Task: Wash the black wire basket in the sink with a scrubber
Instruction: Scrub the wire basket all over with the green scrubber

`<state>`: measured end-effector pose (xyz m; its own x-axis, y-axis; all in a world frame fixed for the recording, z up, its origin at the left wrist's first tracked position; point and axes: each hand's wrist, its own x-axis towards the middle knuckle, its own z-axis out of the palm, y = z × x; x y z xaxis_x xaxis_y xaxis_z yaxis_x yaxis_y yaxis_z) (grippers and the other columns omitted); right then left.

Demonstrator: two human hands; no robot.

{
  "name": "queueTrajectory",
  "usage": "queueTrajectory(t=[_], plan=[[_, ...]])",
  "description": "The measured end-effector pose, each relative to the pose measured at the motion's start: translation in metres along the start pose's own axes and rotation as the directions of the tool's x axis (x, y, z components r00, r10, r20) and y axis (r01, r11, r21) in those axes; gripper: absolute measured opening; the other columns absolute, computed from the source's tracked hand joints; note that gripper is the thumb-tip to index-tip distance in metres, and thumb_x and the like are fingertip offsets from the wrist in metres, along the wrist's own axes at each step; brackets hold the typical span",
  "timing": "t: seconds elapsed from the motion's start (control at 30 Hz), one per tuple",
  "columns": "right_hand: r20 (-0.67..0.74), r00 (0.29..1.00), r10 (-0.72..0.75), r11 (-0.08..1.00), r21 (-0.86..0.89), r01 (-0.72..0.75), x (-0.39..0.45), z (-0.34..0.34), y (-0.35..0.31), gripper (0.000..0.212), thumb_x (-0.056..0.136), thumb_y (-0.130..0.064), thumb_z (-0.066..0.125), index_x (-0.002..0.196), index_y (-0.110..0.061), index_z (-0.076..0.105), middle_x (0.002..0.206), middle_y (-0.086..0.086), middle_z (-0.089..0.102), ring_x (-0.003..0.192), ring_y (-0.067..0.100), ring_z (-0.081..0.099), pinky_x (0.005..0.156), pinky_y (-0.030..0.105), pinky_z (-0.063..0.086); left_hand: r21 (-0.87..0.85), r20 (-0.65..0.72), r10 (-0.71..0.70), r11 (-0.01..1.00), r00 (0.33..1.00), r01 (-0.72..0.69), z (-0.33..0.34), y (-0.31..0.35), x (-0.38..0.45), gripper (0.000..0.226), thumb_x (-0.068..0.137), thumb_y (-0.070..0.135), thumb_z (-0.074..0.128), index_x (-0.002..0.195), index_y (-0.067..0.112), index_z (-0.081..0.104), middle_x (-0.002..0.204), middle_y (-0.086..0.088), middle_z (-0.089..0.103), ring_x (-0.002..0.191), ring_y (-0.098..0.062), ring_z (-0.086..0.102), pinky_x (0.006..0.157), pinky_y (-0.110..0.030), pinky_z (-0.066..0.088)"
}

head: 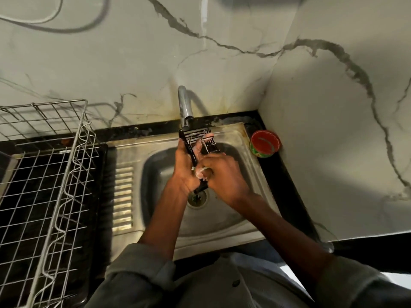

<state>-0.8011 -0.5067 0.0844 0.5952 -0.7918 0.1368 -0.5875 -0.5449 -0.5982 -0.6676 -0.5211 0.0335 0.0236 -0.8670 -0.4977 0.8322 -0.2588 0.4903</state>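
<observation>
A small black wire basket [200,141] is held on edge above the steel sink bowl [160,174], just below the tap. My left hand [184,170] grips its left side from behind, fingers wrapped around the frame. My right hand [222,176] presses a pale, soapy scrubber [201,172] against the basket's lower part; most of the scrubber is hidden by my fingers. The basket's lower end pokes out below my hands near the drain [196,197].
The chrome tap [184,105] rises at the sink's back edge. A red and green tub [264,143] sits on the black counter at the right corner. A large silver wire dish rack [51,174] stands left of the ribbed drainboard [123,196]. Marble walls close the back and right.
</observation>
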Motion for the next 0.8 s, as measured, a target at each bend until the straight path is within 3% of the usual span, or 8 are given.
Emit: queueTrajectory(t=[0.07, 0.17, 0.23, 0.33, 0.43, 0.53, 0.63, 0.8], plan=[[-0.096, 0.995, -0.004, 0.998, -0.064, -0.002, 0.021, -0.002, 0.006, 0.024, 0.078, 0.007, 0.070, 0.086, -0.015, 0.076, 0.095, 0.001, 0.069, 0.089, 0.016, 0.064, 0.076, 0.031, 0.054, 0.085, -0.034, -0.018, 0.996, 0.999, 0.021, 0.006, -0.011, 0.002, 0.078, 0.102, 0.073, 0.030, 0.118, 0.011, 0.074, 0.100, -0.013, 0.077, 0.086, -0.026, 0.077, 0.073, -0.033, 0.062], [-0.257, 0.965, 0.051, 0.991, -0.105, -0.081, 0.067, -0.006, 0.016, 0.025, 0.079, 0.005, 0.072, 0.092, -0.016, 0.077, 0.095, 0.002, 0.070, 0.088, 0.018, 0.065, 0.072, 0.025, 0.047, 0.085, -0.035, -0.048, 0.995, 0.998, 0.051, 0.015, -0.019, 0.006, 0.081, 0.102, 0.074, 0.028, 0.110, 0.010, 0.078, 0.114, -0.016, 0.074, 0.097, -0.029, 0.076, 0.084, -0.039, 0.061], [-0.246, 0.968, 0.039, 0.990, -0.119, -0.070, 0.085, -0.010, 0.019, 0.025, 0.080, 0.001, 0.074, 0.098, -0.016, 0.079, 0.095, 0.002, 0.070, 0.086, 0.018, 0.066, 0.069, 0.022, 0.041, 0.047, -0.012, -0.003, 0.999, 1.000, 0.004, 0.016, -0.014, 0.012, 0.078, 0.101, 0.073, 0.034, 0.109, 0.010, 0.081, 0.122, -0.017, 0.070, 0.108, -0.030, 0.071, 0.099, -0.044, 0.056], [-0.210, 0.977, 0.029, 0.986, -0.155, -0.063, 0.070, -0.006, 0.017, 0.034, 0.080, 0.000, 0.077, 0.111, -0.014, 0.077, 0.105, 0.005, 0.068, 0.094, 0.019, 0.064, 0.076, 0.025, 0.048, -0.013, -0.044, 0.064, 0.998, 0.997, -0.065, 0.009, -0.009, 0.017, 0.079, 0.096, 0.076, 0.038, 0.110, 0.012, 0.082, 0.128, -0.017, 0.069, 0.119, -0.032, 0.067, 0.111, -0.048, 0.046], [-0.166, 0.985, 0.050, 0.982, -0.173, -0.079, 0.022, 0.004, 0.016, 0.035, 0.079, -0.004, 0.076, 0.112, -0.014, 0.076, 0.106, 0.008, 0.066, 0.096, 0.023, 0.062, 0.081, 0.033, 0.053, -0.009, -0.104, 0.069, 0.997, 0.992, -0.070, 0.001, -0.004, 0.021, 0.095, 0.090, 0.089, 0.029, 0.125, 0.014, 0.076, 0.133, -0.019, 0.069, 0.127, -0.037, 0.064, 0.109, -0.052, 0.049], [-0.194, 0.977, 0.088, 0.972, -0.198, -0.127, 0.020, 0.001, 0.023, 0.028, 0.076, -0.004, 0.073, 0.101, -0.016, 0.078, 0.099, 0.008, 0.066, 0.090, 0.027, 0.064, 0.074, 0.034, 0.053, 0.071, -0.112, 0.047, 0.997, 0.993, -0.039, 0.004, -0.003, 0.018, 0.096, 0.091, 0.090, 0.022, 0.125, 0.016, 0.073, 0.117, -0.016, 0.076, 0.106, -0.034, 0.074, 0.091, -0.048, 0.060], [-0.237, 0.963, 0.130, 0.951, -0.245, -0.188, 0.073, -0.011, 0.028, 0.028, 0.080, -0.003, 0.072, 0.102, -0.019, 0.077, 0.104, 0.004, 0.070, 0.095, 0.025, 0.066, 0.075, 0.030, 0.050, 0.179, -0.082, 0.006, 0.984, 0.997, 0.009, 0.014, -0.014, 0.013, 0.097, 0.091, 0.089, 0.018, 0.135, 0.019, 0.068, 0.122, -0.019, 0.074, 0.110, -0.037, 0.074, 0.102, -0.055, 0.053], [-0.136, 0.988, 0.076, 0.939, -0.325, -0.116, 0.094, -0.015, 0.020, 0.034, 0.080, -0.002, 0.075, 0.109, -0.021, 0.075, 0.113, 0.001, 0.069, 0.105, 0.024, 0.064, 0.078, 0.033, 0.052, 0.098, -0.070, 0.028, 0.995, 0.997, -0.021, 0.011, 0.003, 0.019, 0.091, 0.096, 0.084, 0.022, 0.146, 0.019, 0.060, 0.133, -0.020, 0.069, 0.119, -0.039, 0.069, 0.110, -0.057, 0.047]])
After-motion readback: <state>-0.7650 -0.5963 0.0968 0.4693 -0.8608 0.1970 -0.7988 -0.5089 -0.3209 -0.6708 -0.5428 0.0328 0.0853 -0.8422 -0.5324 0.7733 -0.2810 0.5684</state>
